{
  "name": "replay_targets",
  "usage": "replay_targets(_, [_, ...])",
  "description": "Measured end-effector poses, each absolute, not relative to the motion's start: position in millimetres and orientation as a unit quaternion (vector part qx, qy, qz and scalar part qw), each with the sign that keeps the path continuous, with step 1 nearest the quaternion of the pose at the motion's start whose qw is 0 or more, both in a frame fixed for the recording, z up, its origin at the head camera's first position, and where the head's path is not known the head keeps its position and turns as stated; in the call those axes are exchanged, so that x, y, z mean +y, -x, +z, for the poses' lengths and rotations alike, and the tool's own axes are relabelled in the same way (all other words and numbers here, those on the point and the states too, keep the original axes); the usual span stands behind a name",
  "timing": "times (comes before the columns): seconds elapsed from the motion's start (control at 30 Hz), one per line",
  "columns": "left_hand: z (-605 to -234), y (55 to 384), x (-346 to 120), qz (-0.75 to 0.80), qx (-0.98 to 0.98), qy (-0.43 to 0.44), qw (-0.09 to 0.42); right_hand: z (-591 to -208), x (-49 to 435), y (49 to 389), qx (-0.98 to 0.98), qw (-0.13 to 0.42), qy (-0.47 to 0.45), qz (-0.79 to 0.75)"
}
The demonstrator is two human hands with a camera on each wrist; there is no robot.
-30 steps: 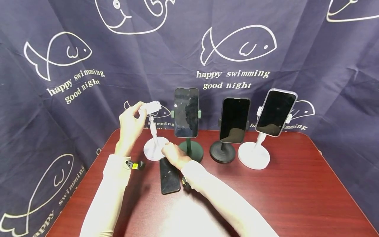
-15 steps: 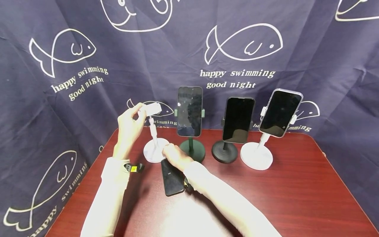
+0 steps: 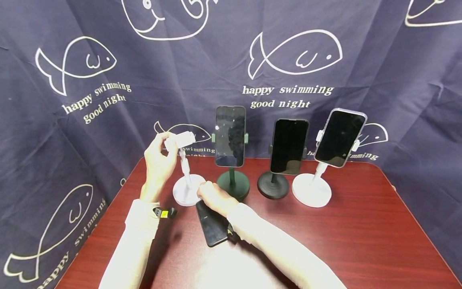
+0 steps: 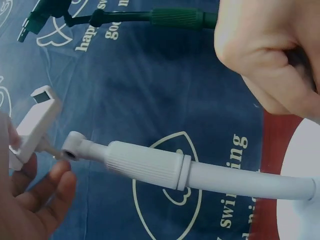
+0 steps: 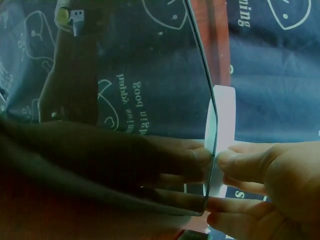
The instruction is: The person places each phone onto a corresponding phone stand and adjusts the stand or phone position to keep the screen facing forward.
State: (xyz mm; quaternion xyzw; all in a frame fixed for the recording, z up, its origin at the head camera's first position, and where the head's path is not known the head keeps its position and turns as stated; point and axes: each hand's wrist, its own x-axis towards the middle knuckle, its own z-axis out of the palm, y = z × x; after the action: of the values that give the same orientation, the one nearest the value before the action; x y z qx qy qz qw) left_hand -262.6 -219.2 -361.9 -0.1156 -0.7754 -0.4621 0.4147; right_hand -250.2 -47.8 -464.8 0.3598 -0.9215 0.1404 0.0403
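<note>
A white phone stand (image 3: 185,166) with a round base stands at the table's left back. My left hand (image 3: 159,162) holds the clamp head (image 4: 37,125) at its top, with thumb and fingers on either side. In the left wrist view, the ribbed stem collar (image 4: 145,162) lies below that hand's fingertips. Low down, my right hand (image 3: 216,196) has curled fingers at the white base (image 5: 220,135), gripping its rim; the exact contact is partly hidden. A black phone (image 3: 211,222) lies flat on the table, partly under the right wrist, its glossy screen reflecting the hand.
To the right stand a green stand (image 3: 232,186), a black stand (image 3: 273,185) and another white stand (image 3: 311,190), each with an upright phone. The red-brown table (image 3: 346,233) ends against a blue fish-print curtain (image 3: 202,76).
The white stand has shifted slightly nearer me with both hands on it. The flat phone has slid nearer and turned a little. The three stands on the right stay put.
</note>
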Motion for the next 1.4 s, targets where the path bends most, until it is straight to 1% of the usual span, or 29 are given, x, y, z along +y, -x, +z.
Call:
replay_targets(0.13, [-359, 255, -213, -0.458, -0.76, 0.125, 0.444, -465, -44, 246, -0.916, 0.037, -0.372, 0.149])
replay_targets(0.23, [-353, 244, -206, -0.468, -0.748, 0.132, 0.452, -465, -43, 242, -0.916, 0.035, -0.371, 0.15])
replay_targets(0.33, [-347, 236, -200, -0.481, -0.74, 0.136, 0.45, -465, -43, 239, -0.918, 0.04, -0.367, 0.146])
replay_targets(0.5, [-347, 232, -200, -0.494, -0.733, 0.143, 0.446, -467, -43, 235, -0.917, 0.051, -0.37, 0.143])
replay_targets(0.73, [-369, 253, -217, -0.484, -0.737, 0.151, 0.447, -466, -43, 234, -0.916, 0.066, -0.372, 0.134])
replay_targets(0.87, [-361, 239, -208, -0.477, -0.743, 0.146, 0.447, -467, -42, 229, -0.916, 0.075, -0.373, 0.132])
replay_targets(1.0, [-362, 222, -203, -0.486, -0.749, 0.145, 0.426, -469, -40, 224, -0.91, 0.093, -0.384, 0.125])
replay_targets(1.17, [-385, 218, -208, -0.488, -0.762, 0.144, 0.4, -473, -36, 221, -0.903, 0.114, -0.394, 0.126])
replay_targets(1.27, [-412, 225, -215, -0.483, -0.772, 0.147, 0.386, -475, -32, 219, -0.903, 0.111, -0.394, 0.13])
replay_targets(1.4, [-450, 231, -228, -0.476, -0.799, 0.134, 0.343, -476, -26, 212, -0.903, 0.101, -0.395, 0.133])
